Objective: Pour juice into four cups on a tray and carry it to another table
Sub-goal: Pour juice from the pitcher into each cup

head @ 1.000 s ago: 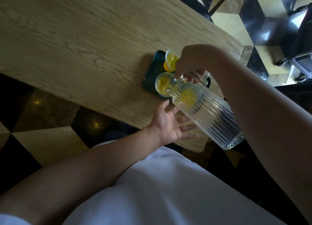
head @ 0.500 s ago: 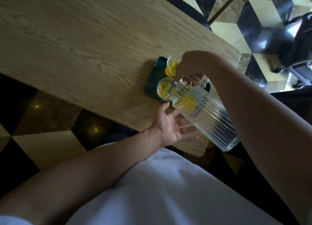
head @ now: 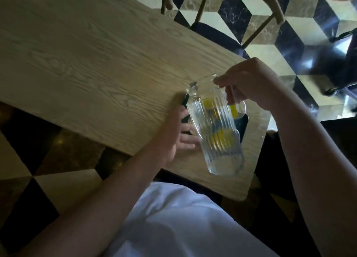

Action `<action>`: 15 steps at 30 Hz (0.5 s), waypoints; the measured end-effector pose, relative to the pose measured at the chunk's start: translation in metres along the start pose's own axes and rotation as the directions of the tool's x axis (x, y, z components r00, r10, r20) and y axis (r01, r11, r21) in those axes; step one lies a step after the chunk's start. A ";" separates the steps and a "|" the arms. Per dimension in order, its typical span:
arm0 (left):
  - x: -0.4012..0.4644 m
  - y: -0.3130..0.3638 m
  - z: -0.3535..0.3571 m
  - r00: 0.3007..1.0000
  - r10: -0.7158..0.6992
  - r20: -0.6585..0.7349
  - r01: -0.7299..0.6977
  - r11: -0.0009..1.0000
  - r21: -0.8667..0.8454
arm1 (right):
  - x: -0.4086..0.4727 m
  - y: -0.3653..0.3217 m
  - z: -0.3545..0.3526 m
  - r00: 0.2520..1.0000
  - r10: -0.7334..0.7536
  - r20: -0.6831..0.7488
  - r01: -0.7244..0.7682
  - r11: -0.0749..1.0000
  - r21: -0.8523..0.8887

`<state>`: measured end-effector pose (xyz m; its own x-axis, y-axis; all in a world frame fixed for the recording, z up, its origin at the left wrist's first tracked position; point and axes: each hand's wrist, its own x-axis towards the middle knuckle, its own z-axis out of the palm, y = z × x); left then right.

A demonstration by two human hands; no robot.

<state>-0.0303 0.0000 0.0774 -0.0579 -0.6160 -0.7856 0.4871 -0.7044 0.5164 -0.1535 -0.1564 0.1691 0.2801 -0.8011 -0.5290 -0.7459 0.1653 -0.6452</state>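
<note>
Two hands busy: right hand (head: 255,83) grips the ribbed glass pitcher's (head: 218,133) handle, held over the dark tray (head: 243,124) near the table's (head: 96,63) corner; left hand (head: 173,129) lies relaxed beside it. Juice cups (head: 238,108) look filled; I'd set the pitcher down slowly.

Café-like dining room: wooden table (head: 96,60), chairs (head: 216,34), patterned marble floor (head: 270,52).

Whole shot's motion-blurred. The ribbed pitcher (head: 218,133) covers most of the tray (head: 243,124) and cups, only yellow smears (head: 222,137) show through, can't count them.
</note>
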 end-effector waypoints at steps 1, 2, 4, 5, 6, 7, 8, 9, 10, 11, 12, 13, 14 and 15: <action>-0.001 0.013 -0.006 0.998 0.046 -0.036 -0.044 0.997 0.068 | 0.000 -0.003 0.004 0.998 -0.056 -0.011 0.057 0.996 0.075; -0.002 0.025 -0.012 0.994 0.086 -0.064 -0.077 0.989 0.127 | 0.003 -0.005 0.008 0.994 -0.108 -0.019 0.110 0.986 0.128; 0.000 0.048 -0.025 0.982 0.136 -0.130 -0.108 0.973 0.206 | 0.013 -0.010 0.019 0.983 -0.178 -0.036 0.182 0.962 0.202; 0.000 0.060 -0.032 0.972 0.165 -0.166 -0.121 0.962 0.246 | 0.019 -0.012 0.026 0.979 -0.197 -0.045 0.202 0.951 0.236; 0.002 0.070 -0.039 0.961 0.195 -0.197 -0.131 0.946 0.296 | 0.023 -0.014 0.032 0.975 -0.213 -0.056 0.220 0.938 0.268; 0.001 0.081 -0.044 0.950 0.221 -0.219 -0.137 0.929 0.343 | 0.027 -0.016 0.039 0.973 -0.220 -0.070 0.231 0.926 0.299; 0.002 0.090 -0.050 0.943 0.238 -0.232 -0.137 0.914 0.381 | 0.030 -0.018 0.046 0.972 -0.219 -0.082 0.234 0.914 0.333; 0.003 0.100 -0.055 0.938 0.250 -0.241 -0.135 0.901 0.411 | 0.034 -0.018 0.053 0.973 -0.210 -0.091 0.229 0.902 0.367; 0.004 0.108 -0.058 0.935 0.260 -0.243 -0.136 0.892 0.432 | 0.038 -0.018 0.060 0.975 -0.200 -0.099 0.223 0.893 0.391; 0.006 0.115 -0.061 0.930 0.277 -0.241 -0.145 0.880 0.453 | 0.042 -0.018 0.066 0.975 -0.192 -0.107 0.219 0.887 0.407; 0.010 0.121 -0.065 0.924 0.299 -0.239 -0.161 0.871 0.465 | 0.046 -0.017 0.073 0.976 -0.186 -0.117 0.218 0.883 0.416; 0.015 0.127 -0.068 0.915 0.322 -0.243 -0.183 0.867 0.463 | 0.051 -0.015 0.079 0.974 -0.184 -0.129 0.222 0.877 0.427; 0.021 0.131 -0.071 0.909 0.341 -0.241 -0.206 0.868 0.452 | 0.055 -0.012 0.084 0.970 -0.193 -0.146 0.238 0.871 0.430; 0.027 0.133 -0.074 0.900 0.365 -0.238 -0.232 0.864 0.447 | 0.058 -0.010 0.089 0.962 -0.215 -0.167 0.266 0.867 0.422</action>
<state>0.0976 -0.0840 0.0990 0.3335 -0.7275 -0.5996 0.0451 -0.6230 0.7809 -0.0762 -0.1539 0.0958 0.3288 -0.9023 -0.2788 -0.3169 0.1727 -0.9326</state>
